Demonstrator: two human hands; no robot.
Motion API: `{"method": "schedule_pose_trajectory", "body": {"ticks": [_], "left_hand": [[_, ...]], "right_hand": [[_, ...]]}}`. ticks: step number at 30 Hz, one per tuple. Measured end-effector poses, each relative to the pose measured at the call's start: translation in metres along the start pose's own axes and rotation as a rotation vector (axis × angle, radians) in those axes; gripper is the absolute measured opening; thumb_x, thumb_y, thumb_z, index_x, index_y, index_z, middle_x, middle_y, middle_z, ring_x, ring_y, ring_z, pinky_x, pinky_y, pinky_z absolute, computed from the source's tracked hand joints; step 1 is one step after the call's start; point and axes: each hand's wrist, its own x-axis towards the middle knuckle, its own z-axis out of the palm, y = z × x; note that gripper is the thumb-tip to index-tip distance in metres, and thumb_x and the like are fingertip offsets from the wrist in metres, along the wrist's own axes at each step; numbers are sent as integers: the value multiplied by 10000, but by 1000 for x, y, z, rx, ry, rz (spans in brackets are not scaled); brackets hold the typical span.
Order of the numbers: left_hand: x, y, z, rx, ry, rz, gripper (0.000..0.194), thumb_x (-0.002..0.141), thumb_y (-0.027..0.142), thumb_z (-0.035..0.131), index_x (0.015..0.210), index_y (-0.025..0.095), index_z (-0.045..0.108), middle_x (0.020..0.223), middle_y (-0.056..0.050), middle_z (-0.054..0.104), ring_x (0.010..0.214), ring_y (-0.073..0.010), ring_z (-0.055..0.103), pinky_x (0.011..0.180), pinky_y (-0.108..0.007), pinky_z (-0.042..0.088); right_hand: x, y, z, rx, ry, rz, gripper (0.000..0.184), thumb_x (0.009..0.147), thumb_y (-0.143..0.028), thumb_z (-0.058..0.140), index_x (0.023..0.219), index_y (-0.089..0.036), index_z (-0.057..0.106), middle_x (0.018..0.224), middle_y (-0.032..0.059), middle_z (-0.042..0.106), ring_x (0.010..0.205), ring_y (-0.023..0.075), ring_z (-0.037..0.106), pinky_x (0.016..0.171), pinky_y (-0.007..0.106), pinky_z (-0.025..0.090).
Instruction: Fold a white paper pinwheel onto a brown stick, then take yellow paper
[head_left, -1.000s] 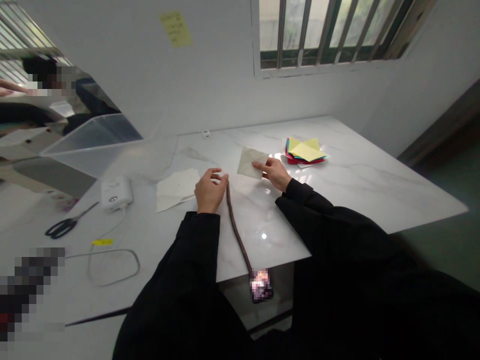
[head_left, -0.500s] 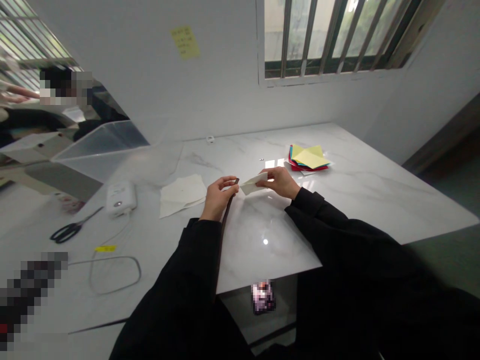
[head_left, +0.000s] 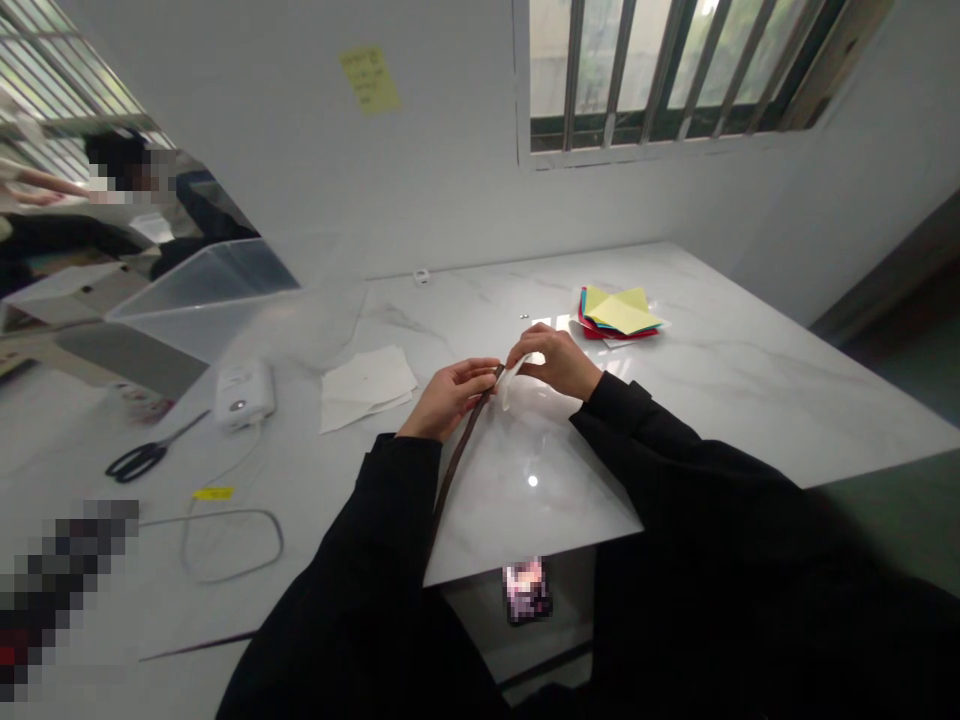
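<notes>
A brown strap [head_left: 459, 455] runs from the table's front edge up to my left hand [head_left: 454, 395], whose fingers are closed around its top end. My right hand [head_left: 555, 360] pinches a piece of white paper [head_left: 512, 380], which is bent and seen nearly edge-on. The paper lies right beside the strap's end, and the fingertips of both hands almost meet there. Whether paper and strap touch is hard to make out. More white paper sheets [head_left: 367, 388] lie flat on the marble table, left of my left hand.
Coloured paper [head_left: 619, 312] is stacked behind my right hand. To the left are black-handled scissors [head_left: 142, 458], a white power adapter [head_left: 246, 392], a grey cable [head_left: 232, 515] and a clear plastic box [head_left: 202, 290]. A sticky note [head_left: 371, 78] hangs on the wall. Another person sits far left.
My hands have come closer together. The white paper has turned from nearly flat to bent and upright against the strap's end, and the strap's top has shifted right.
</notes>
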Motion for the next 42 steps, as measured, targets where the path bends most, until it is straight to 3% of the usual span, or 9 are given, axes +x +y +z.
{"method": "schedule_pose_trajectory", "body": {"ticks": [13,25,29,35,42], "left_hand": [[-2,2,2,27,-25,-3,395,706,315,882,1077,209,797,1109,-110,764,848,-187,696,802,-357,574],[-1,0,-1,9,-59,-19,396,739,289,878,1111,190,782,1149,-96,745,892,-164,674,843,-326,540],[-1,1,0,0,-65,-17,410,712,316,901,1081,176,789,1119,-103,764,940,-193,690,824,-308,524],[2,-2,-2,-47,-105,-16,411,676,324,930,1028,164,788,1052,-98,774,957,-214,699,815,-297,522],[5,-7,-4,-99,-108,-24,428,669,329,944,1028,164,780,1041,-75,767,858,-158,687,785,-265,532]], "right_hand": [[-2,-1,1,-28,-35,-23,121,877,-181,803,914,-291,838,864,34,749,960,237,626,881,351,464],[-3,-4,1,-41,-31,63,100,885,-246,797,982,-229,818,915,56,761,943,218,659,896,350,479],[-4,0,3,97,-10,130,226,837,-309,811,1020,-189,755,940,36,750,889,194,660,864,343,499],[-3,9,8,446,-72,239,414,778,-399,846,1091,-183,683,1061,67,742,1049,242,686,852,348,545],[-4,14,15,771,-131,371,522,720,-398,910,1112,-180,642,1023,72,767,950,231,716,861,369,581]]}}
